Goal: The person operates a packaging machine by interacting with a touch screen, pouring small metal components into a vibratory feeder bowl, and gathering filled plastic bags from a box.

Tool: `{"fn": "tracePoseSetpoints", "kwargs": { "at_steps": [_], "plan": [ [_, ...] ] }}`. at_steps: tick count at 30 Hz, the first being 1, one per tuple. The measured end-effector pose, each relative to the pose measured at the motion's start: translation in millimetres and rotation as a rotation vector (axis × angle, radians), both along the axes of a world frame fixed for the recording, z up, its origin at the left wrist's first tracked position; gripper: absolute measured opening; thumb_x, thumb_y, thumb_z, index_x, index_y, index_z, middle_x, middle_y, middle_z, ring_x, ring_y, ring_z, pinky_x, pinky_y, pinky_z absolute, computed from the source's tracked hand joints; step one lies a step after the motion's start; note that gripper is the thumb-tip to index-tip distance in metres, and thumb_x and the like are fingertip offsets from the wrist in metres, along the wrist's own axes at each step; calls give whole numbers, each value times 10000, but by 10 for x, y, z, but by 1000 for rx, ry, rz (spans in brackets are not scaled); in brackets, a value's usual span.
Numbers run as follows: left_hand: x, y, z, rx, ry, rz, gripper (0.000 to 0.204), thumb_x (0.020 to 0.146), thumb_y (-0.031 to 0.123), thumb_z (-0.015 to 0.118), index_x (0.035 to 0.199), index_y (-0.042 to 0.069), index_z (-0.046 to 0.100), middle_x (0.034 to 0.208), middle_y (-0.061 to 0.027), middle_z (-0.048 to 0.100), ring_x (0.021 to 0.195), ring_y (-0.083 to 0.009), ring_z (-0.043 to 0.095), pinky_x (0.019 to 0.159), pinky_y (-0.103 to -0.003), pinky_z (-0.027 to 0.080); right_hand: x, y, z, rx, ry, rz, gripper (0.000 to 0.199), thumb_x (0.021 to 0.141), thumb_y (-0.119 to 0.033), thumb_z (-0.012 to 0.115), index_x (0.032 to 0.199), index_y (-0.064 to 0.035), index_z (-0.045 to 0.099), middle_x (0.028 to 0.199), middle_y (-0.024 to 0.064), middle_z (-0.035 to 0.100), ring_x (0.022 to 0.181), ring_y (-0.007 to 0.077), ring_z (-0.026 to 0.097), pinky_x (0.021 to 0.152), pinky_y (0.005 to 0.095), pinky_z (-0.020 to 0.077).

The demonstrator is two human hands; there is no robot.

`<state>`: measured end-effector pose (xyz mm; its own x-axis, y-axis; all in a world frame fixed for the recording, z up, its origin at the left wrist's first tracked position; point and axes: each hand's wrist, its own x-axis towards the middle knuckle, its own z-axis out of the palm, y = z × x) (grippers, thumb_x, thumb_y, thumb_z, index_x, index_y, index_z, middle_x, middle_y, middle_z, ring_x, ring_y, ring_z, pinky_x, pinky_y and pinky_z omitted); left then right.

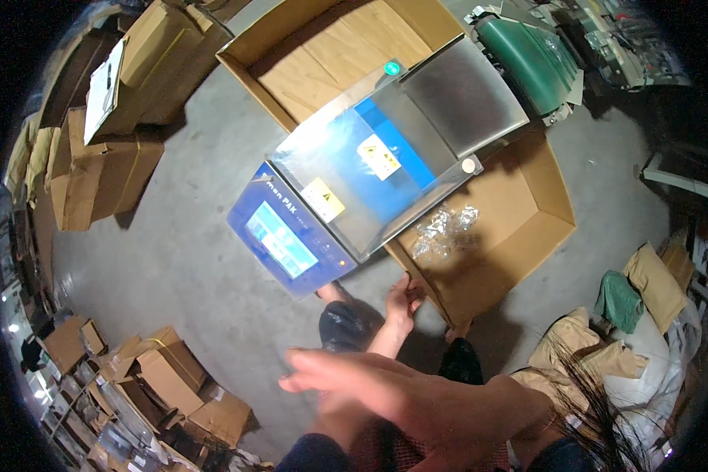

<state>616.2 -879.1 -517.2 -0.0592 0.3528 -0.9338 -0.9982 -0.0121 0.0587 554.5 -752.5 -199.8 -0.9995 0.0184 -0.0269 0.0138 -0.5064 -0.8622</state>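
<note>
My left hand [403,302] is at the near left edge of an open cardboard box [519,244], its fingers curled against the rim. Small clear plastic bags [444,232] lie inside that box. Closer to the camera, my right hand [370,385] reaches leftward across my left forearm. It is somewhat blurred, with its fingers stretched out and nothing visible in them. Ahead of my hands stands a packing machine [291,149] with a clear cover and a blue control panel [244,204], whose screen [283,240] is lit. The machine overhangs part of the box.
Another large open carton [330,63] sits beyond the machine. Stacked cardboard boxes [110,173] stand at the left, with more cartons [173,370] at the lower left. Sacks and packages [613,338] lie at the right, a green machine [527,59] at the far right. My feet are near the box.
</note>
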Motion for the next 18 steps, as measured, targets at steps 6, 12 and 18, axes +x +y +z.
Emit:
{"fn": "tracePoseSetpoints", "kwargs": {
  "at_steps": [6, 12, 18],
  "plan": [
    [-59, -73, -84, -32, -10, -3, 240, 947, 266, 528, 847, 48, 549, 703, -17, 547, 552, -107, 488, 432, -227, 346, 118, 175, 83, 135, -162, 112, 1078, 762, -671, 578, 1449, 7, 98, 1358, 281, 387, 1277, 370, 388, 1071, 460, 280],
    [-73, 69, 73, -106, 26, -152, 299, 955, 333, 475, 1066, 65, 549, 829, -5, 573, 810, -161, 541, 734, -308, 458, 218, 379, 32, 447, -180, 135, 1020, 736, -540, 681, 1429, 16, 179, 1353, 231, 411, 1287, 351, 365, 1078, 460, 261],
    [-11, -41, -11, -76, 32, -60, 218, 935, 310, 543, 953, 93, 539, 829, -19, 594, 695, -136, 582, 593, -250, 494, 128, 203, 5, 420, -92, 82, 1010, 726, -516, 692, 1420, 33, 206, 1319, 232, 438, 1244, 359, 400, 1064, 482, 273]
  ]
}}
